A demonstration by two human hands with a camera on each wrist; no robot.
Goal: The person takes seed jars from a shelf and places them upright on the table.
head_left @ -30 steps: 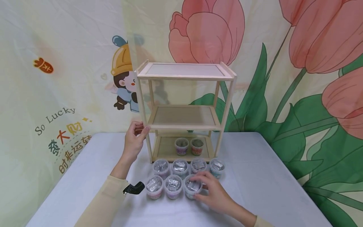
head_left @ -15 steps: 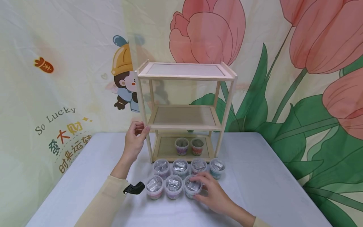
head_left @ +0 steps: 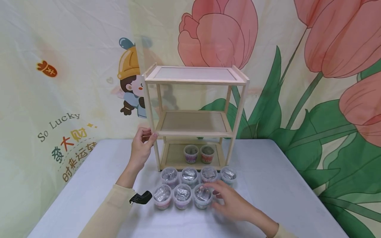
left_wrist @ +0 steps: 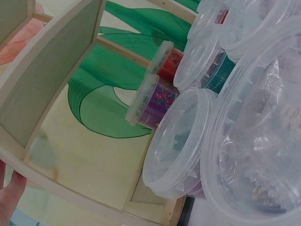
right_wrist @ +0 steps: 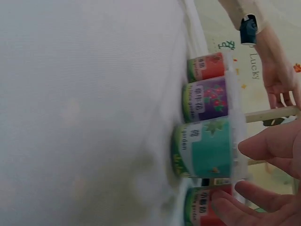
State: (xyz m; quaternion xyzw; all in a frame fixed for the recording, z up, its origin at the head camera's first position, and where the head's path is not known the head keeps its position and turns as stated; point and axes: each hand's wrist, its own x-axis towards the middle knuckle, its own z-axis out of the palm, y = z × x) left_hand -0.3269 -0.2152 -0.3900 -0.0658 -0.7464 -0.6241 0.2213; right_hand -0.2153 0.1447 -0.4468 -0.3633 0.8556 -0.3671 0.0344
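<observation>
My left hand [head_left: 141, 147] holds the left front post of a three-tier wooden shelf [head_left: 193, 133] at middle-tier height, thumb on the post and fingers bent behind it. In front of the shelf stand two rows of small clear-lidded plastic cups with foil-like packets under the lids. My right hand [head_left: 230, 201] hovers beside the front row's rightmost cup [head_left: 203, 197], fingers loosely spread. In the right wrist view that teal-labelled cup [right_wrist: 209, 148] stands between thumb and fingers, apparently ungripped. A purple cup [head_left: 191, 154] and a red cup [head_left: 207, 154] sit on the bottom tier.
The front row's other cups are a pink one [head_left: 162, 197] and a purple one [head_left: 182, 197]. Behind them, several cups form a back row, ending at a teal cup [head_left: 228, 175]. A white cloth [head_left: 274, 198] covers the table; a printed tulip curtain [head_left: 297, 99] hangs behind.
My right hand has drawn back slightly to the right, its fingers coming off the front-right cup. The left hand and the cups have stayed in place.
</observation>
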